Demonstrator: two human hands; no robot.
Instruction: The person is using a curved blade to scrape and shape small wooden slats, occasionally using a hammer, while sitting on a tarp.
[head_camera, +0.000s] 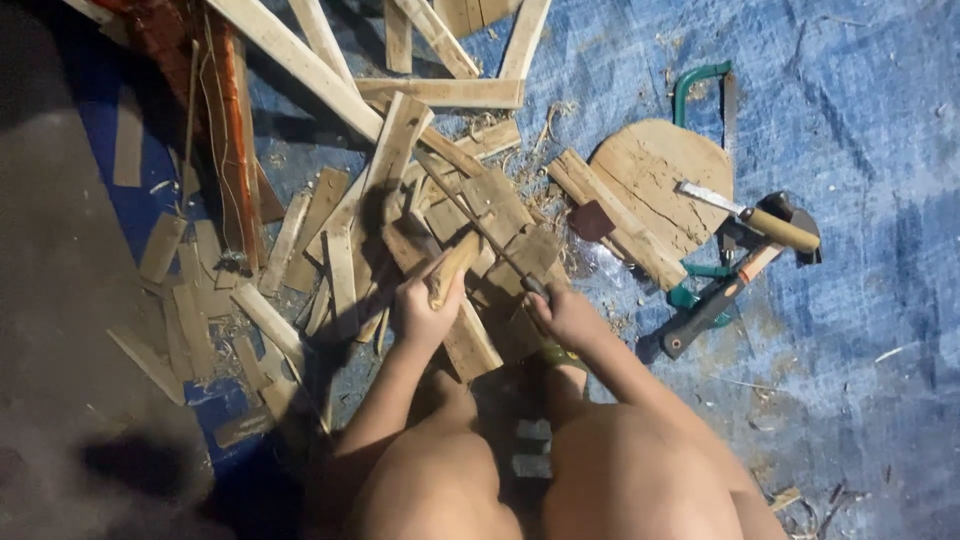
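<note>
Clenched: left hand (425, 310) grips a short wood piece (452, 268) at frame centre, upright over the scrap pile (400, 220). Right hand (562, 312) closed on a long thin blade (480, 228), its tip running up-left across the scraps. Step judged: shaving or splitting the piece. Next stroke calls for edge seated on wood, fingers kept aside. Blade contact point hard to make out; handle hidden in the fist.
</note>
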